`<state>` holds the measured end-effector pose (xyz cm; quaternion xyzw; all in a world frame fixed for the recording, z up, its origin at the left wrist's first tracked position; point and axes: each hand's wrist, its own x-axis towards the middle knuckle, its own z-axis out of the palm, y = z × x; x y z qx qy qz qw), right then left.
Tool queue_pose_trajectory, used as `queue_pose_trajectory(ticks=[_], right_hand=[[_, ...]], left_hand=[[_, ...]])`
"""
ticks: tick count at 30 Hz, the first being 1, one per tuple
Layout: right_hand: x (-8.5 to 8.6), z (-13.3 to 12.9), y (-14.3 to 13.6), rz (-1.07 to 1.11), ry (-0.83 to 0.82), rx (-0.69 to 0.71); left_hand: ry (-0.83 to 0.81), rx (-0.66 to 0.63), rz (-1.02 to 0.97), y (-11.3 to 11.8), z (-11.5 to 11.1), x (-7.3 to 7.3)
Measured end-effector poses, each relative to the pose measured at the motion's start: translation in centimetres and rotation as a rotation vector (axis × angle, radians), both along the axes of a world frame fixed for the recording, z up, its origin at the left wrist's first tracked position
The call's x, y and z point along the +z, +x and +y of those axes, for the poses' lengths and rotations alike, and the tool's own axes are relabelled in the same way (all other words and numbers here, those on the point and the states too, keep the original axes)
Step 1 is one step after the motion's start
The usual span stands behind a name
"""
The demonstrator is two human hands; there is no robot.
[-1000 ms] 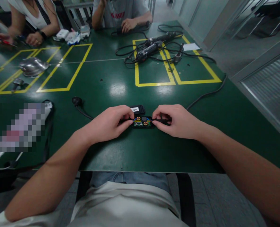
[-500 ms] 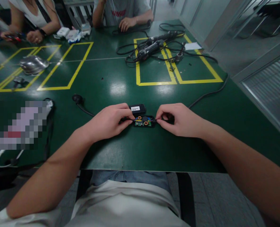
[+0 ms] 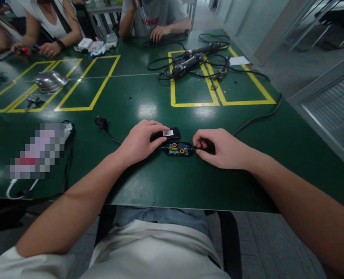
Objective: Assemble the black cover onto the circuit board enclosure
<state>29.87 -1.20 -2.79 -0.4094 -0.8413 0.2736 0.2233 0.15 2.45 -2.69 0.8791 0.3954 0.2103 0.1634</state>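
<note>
A small black case [image 3: 180,155] lies open on the table, showing a green circuit board [image 3: 174,151] with copper coils and coloured wires. Just behind it is the black cover [image 3: 176,133] with a white label. My left hand [image 3: 137,141] has its thumb and fingers at either side of the cover's left end, which is partly hidden by the hand. At the case's right end, my right hand [image 3: 222,149] is closed with thumb and index finger around the black cable [image 3: 194,148]. Another length of cable ends in a plug [image 3: 101,123] left of my left hand.
Corded black electric screwdrivers [image 3: 187,64] lie at the back among yellow tape outlines. A shiny metal part [image 3: 51,81] stands back left, a blurred-out object [image 3: 39,151] at left. Other people [image 3: 157,23] sit across the table [image 3: 148,186]. Cable runs along the right.
My left hand has let go of the cable at the case's left end and moved up to the black cover. My right hand stays at the right end. The view has shifted slightly.
</note>
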Motion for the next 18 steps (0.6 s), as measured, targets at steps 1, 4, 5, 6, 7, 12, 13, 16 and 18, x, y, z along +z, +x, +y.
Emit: queue_pose_trajectory(ticks=[1, 4, 5, 6, 7, 12, 13, 16, 18], right_hand=[[0.1, 0.0, 0.0, -0.005, -0.008, -0.001], [0.2, 0.1, 0.0, -0.017, -0.025, -0.004], [0.2, 0.1, 0.0, -0.021, -0.027, -0.006], [0.1, 0.1, 0.0, -0.023, -0.028, -0.007], [0.1, 0.1, 0.0, -0.025, -0.027, -0.007], [-0.1, 0.2, -0.1, -0.026, -0.013, 0.005], [-0.1, 0.2, -0.2, -0.028, -0.011, 0.009], [-0.1, 0.2, -0.2, -0.032, -0.012, 0.012], [-0.1, 0.2, -0.1, -0.033, -0.014, 0.008]], left_hand=[[0.024, -0.011, -0.025, -0.1, -0.3, 0.3], [0.047, -0.116, -0.090, 0.0, -1.2, 1.0], [0.035, -0.163, -0.085, 0.1, -1.4, 1.1], [0.018, -0.209, -0.069, 0.2, -1.5, 1.1], [0.002, -0.251, -0.047, 0.2, -1.5, 1.1], [-0.014, -0.316, -0.005, 0.2, -1.1, 0.7], [-0.012, -0.313, -0.005, 0.1, -1.1, 0.7], [-0.020, -0.315, 0.003, 0.1, -1.3, 0.9], [-0.039, -0.306, 0.001, 0.3, -1.5, 1.0]])
